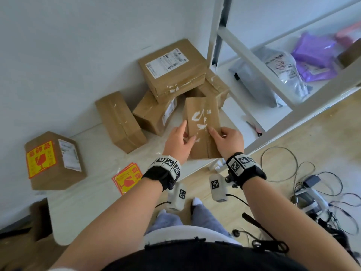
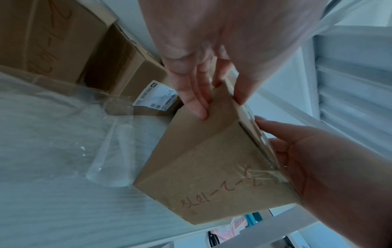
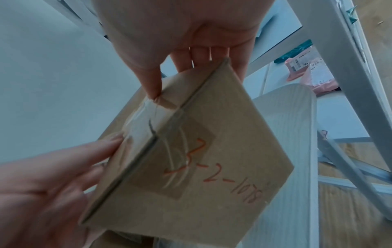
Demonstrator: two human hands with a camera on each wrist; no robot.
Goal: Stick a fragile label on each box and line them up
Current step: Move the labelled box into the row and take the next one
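Observation:
Both hands hold one brown cardboard box (image 1: 203,122) with torn white label scraps on top, just above the white table (image 1: 88,202). My left hand (image 1: 184,136) grips its left side, fingers (image 2: 197,100) flat on the side wall and thumb over the top edge. My right hand (image 1: 220,134) grips the right side, with the thumb (image 3: 153,87) pressed on the taped seam. The box's near end (image 3: 212,164) carries red handwritten numbers. A box (image 1: 64,173) bearing a yellow and red fragile label (image 1: 41,159) sits at the table's left. A stack of fragile labels (image 1: 127,178) lies near the front edge.
Several unlabelled boxes (image 1: 172,71) are piled against the wall behind the held one. A white shelf frame (image 1: 254,61) with mailer bags (image 1: 281,75) stands at the right. Cables and devices (image 1: 312,192) lie on the wooden floor.

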